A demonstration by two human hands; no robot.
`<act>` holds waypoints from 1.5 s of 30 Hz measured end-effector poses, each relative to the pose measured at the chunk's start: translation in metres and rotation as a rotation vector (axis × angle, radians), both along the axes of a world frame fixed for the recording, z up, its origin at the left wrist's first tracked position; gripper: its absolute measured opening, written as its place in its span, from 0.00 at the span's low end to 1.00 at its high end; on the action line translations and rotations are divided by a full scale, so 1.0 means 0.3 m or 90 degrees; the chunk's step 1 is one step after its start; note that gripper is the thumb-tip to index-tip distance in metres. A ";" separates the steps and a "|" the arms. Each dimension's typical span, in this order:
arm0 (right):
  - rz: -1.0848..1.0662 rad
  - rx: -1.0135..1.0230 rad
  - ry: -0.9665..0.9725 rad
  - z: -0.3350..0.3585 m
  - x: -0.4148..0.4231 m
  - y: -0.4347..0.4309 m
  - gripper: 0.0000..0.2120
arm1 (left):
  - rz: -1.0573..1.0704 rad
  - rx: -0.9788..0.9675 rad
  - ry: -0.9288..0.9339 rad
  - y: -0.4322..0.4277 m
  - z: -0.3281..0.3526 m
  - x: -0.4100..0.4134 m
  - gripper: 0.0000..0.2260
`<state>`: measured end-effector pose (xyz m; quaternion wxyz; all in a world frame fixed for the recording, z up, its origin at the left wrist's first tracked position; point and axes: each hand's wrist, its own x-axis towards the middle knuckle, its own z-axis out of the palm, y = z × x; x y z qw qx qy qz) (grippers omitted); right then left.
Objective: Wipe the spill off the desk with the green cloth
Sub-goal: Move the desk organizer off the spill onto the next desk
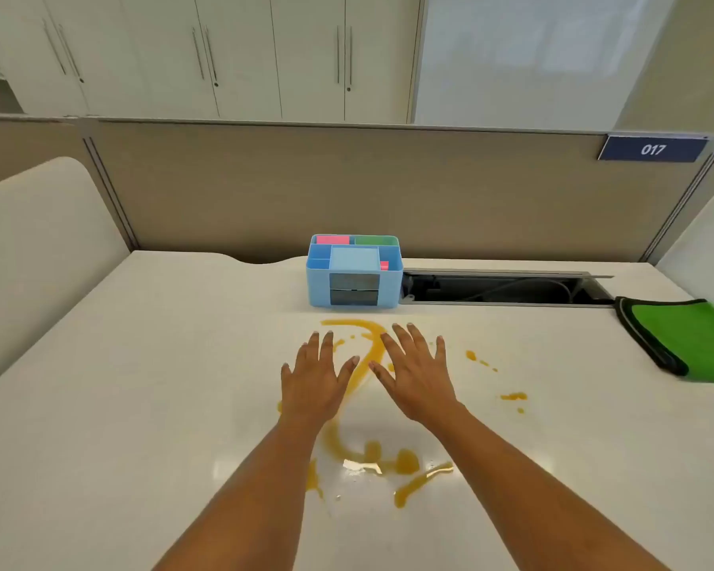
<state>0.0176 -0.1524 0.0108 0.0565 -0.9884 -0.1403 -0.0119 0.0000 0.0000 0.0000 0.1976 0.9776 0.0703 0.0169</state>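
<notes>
Head view: our left hand [315, 375] and right hand [415, 370] hover, fingers spread, empty, over the orange spill [357, 447]. We should grab the green cloth [685, 340] at three o'clock first.

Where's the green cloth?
The green cloth lies at the far right edge of the head view, on the white desk, just right of the open cable slot, beyond the right hand.

One readable number, on a partition sign

The number "017" is printed in white slanted digits on a dark blue sign [652, 149], which is fixed near the top edge of the beige partition [347, 191] behind the desk, towards the right end. No other text, brand or label can be read anywhere else in the view.
</notes>
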 end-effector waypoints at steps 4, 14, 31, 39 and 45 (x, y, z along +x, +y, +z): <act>-0.041 0.128 0.044 -0.045 0.026 -0.004 0.38 | 0.027 -0.104 0.045 0.046 -0.048 0.021 0.28; -0.174 0.410 0.138 -0.039 0.229 0.062 0.29 | 0.158 -0.344 0.080 0.150 -0.016 0.263 0.24; -0.399 0.674 0.187 0.007 0.671 0.036 0.29 | 0.316 -0.495 0.013 0.231 0.088 0.725 0.20; -0.427 0.721 0.210 -0.028 0.741 0.052 0.25 | 0.324 -0.491 -0.009 0.211 0.064 0.797 0.10; -0.484 0.777 0.216 -0.036 0.764 0.046 0.22 | 0.353 -0.468 -0.015 0.211 0.047 0.840 0.09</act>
